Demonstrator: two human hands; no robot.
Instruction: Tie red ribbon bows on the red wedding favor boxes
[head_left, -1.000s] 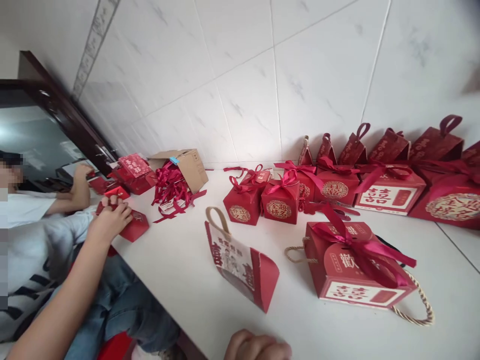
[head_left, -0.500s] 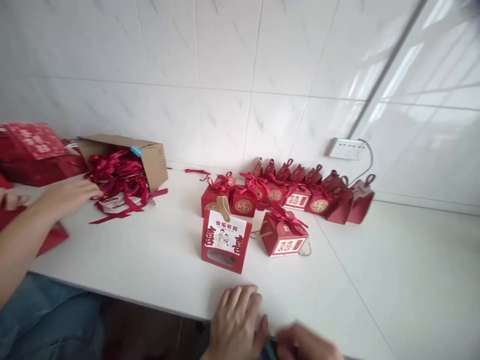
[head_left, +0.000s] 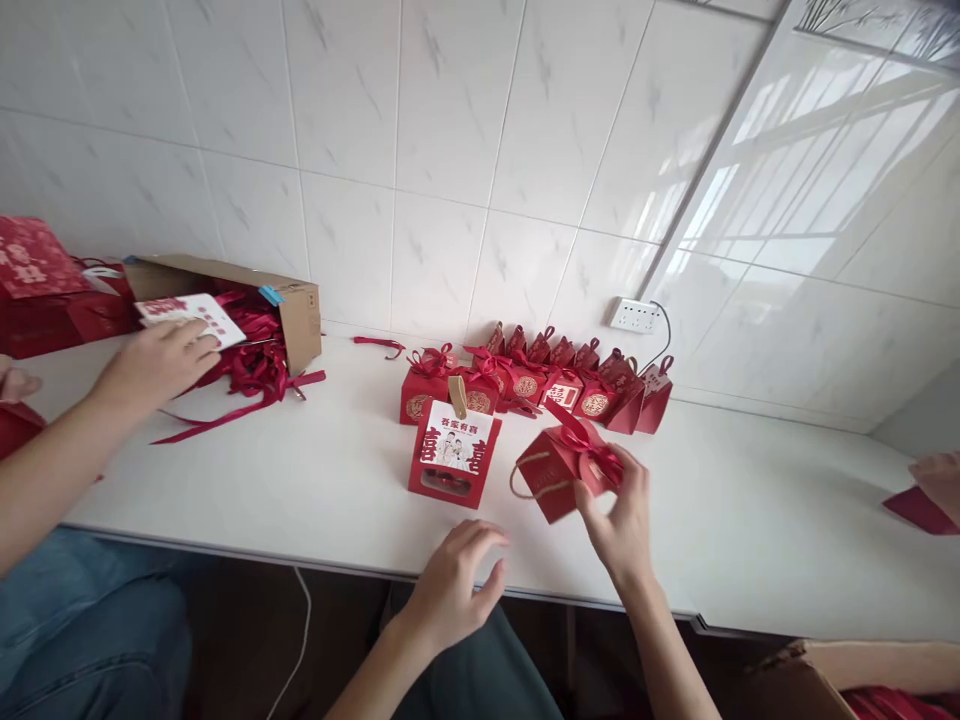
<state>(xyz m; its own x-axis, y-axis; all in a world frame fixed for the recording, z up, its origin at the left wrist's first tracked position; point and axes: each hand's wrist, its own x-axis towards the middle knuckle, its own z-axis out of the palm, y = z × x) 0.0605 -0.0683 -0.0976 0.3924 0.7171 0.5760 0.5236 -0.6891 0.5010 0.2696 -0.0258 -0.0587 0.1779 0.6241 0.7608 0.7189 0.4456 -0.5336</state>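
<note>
Fingers (head_left: pixel 636 478) of right hand (head_left: pixel 621 520) pinch the tilted red ribboned box (head_left: pixel 555 472) by its near corner, thumb beneath. Left hand (head_left: pixel 454 580) hovers spread and empty, windowed box (head_left: pixel 454 455) just beyond its fingertips (head_left: pixel 491 535). Gripping card edges, not bow, should spare the ribbon.
</note>
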